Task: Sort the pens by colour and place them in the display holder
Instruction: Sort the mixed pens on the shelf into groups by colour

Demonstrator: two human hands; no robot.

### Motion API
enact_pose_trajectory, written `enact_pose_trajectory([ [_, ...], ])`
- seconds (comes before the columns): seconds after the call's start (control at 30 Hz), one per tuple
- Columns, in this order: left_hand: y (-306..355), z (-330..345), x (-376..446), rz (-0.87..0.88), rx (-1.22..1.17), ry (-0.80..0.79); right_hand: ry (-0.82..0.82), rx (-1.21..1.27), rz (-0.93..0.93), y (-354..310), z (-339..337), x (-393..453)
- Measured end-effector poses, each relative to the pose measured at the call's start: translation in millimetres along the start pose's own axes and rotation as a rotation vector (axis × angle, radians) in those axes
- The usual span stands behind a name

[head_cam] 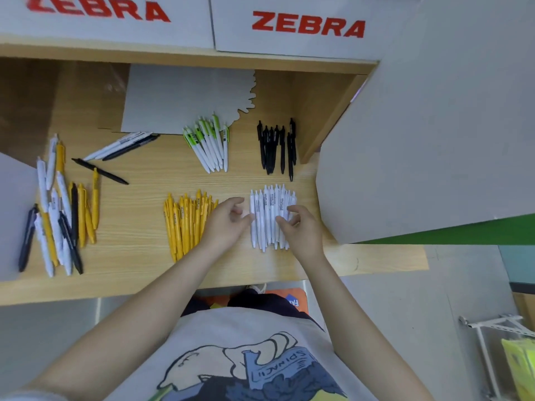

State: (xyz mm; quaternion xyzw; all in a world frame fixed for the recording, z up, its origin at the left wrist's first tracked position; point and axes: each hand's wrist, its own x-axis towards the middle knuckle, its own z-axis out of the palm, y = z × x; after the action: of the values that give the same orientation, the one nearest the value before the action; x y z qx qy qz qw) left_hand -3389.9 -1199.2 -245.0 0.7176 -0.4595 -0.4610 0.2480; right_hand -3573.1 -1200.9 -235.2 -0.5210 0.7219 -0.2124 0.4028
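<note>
So the pens are mostly sorted into bunches on the wooden bench (pixel 139 250). The white pens (pixel 270 209) sit in a tidy row near the front edge toward the right end, and both hands are on that bunch. The left hand (pixel 228 221) is at the row's left side with loosely curled fingers, fingertips just touching the outermost pen. The right hand (pixel 301 230) is on the right part of the row, fingers bent down onto the pens; looks like it may be pinching one or two, but it's too blurry to say for sure. The two hands are close together with only a few pens between them.

Right beside the left hand, the yellow pens (pixel 185 221) lie fanned out near the front edge. Further back, the green-and-white pens (pixel 210 143) are in a bunch touching the edge of a grey card sheet (pixel 185 99), and the black pens (pixel 276 146) sit near the back right corner. Over at the left end there's a mixed pile (pixel 58 215) of white, yellow and dark pens, with a few loose pens (pixel 115 157) behind it.

Grey boxes (pixel 289 27) with red ZEBRA lettering stand on the shelf above.
</note>
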Motion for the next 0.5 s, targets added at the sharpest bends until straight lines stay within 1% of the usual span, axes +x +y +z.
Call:
enact_pose_trajectory([
  [0.07, -7, -26, -11, 0.107, 0.04, 0.124, -0.048, 0.046, -0.037, -18, 8, -5],
  [0.13, -26, -59, -20, 0.172, 0.114, 0.25, -0.115, 0.081, -0.077, -39, 22, -9],
  [0.23, -69, -115, -29, 0.167, 0.26, 0.422, -0.224, 0.057, -0.15, -76, 57, -7],
  [0.3, -100, -152, -32, 0.099, 0.378, 0.509, -0.29, 0.02, -0.208, -102, 90, -3],
  [0.4, -141, -200, -36, -0.061, 0.504, 0.536, -0.37, -0.084, -0.331, -140, 149, 2],
  [0.5, -176, -231, -31, -0.09, 0.617, 0.463, -0.452, -0.197, -0.437, -171, 207, 9],
])
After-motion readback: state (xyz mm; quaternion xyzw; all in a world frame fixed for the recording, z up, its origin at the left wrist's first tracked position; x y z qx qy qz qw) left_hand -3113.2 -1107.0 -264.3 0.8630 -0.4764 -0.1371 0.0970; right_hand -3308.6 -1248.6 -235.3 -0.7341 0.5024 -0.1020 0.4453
